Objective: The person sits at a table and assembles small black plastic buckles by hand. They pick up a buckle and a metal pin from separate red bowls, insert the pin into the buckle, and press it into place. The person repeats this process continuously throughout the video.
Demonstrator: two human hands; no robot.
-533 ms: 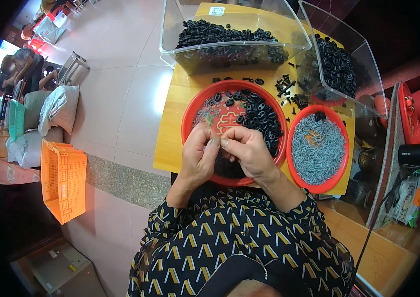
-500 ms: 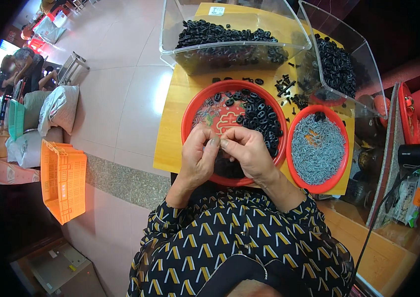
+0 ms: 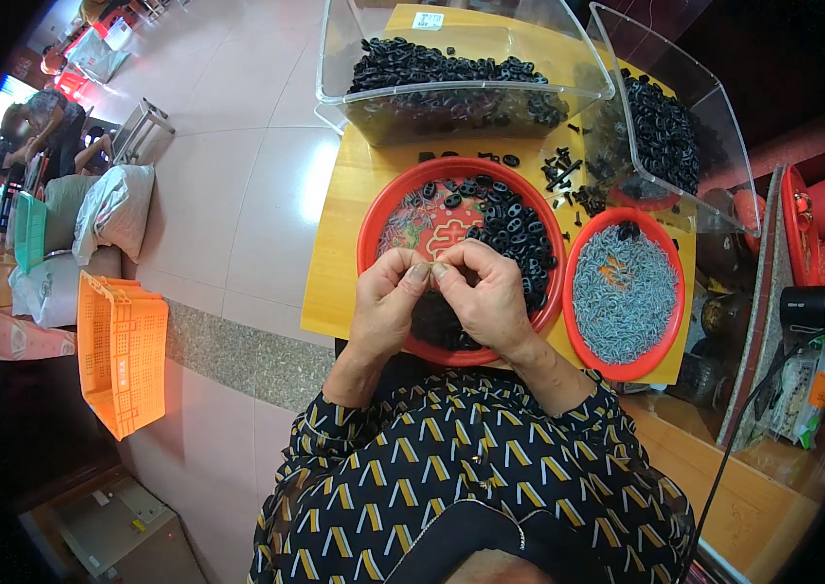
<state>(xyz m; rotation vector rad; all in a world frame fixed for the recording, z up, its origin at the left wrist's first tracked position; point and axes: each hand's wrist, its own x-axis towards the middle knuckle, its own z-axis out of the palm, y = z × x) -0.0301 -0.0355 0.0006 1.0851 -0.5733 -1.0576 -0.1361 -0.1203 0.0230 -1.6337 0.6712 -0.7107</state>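
Note:
My left hand (image 3: 388, 300) and my right hand (image 3: 481, 297) meet fingertip to fingertip over a round red tray (image 3: 366, 234). Both are closed in a pinch, thumbs against forefingers; whatever small thing is between them is hidden by the fingers. On the tray's right side lie many black oval pieces with two holes (image 3: 515, 229), and more show below my hands. Small silvery metal pieces (image 3: 403, 224) are scattered over its left side. Close by on the right, a smaller red tray (image 3: 568, 292) is filled with grey metal pieces (image 3: 627, 297) that look like little screws or hooks.
Two clear plastic bins (image 3: 461, 94) (image 3: 714, 127) of black parts stand at the back of the yellow table (image 3: 335, 282). Loose black bits (image 3: 560, 170) lie between them. An orange crate (image 3: 125, 355) and white sacks (image 3: 116, 214) are on the left. A person (image 3: 53, 122) bends over farther off.
My fingertips have drawn closer together, still pinched above the tray. The person at the far left has shifted posture a little. The trays and bins stay in place.

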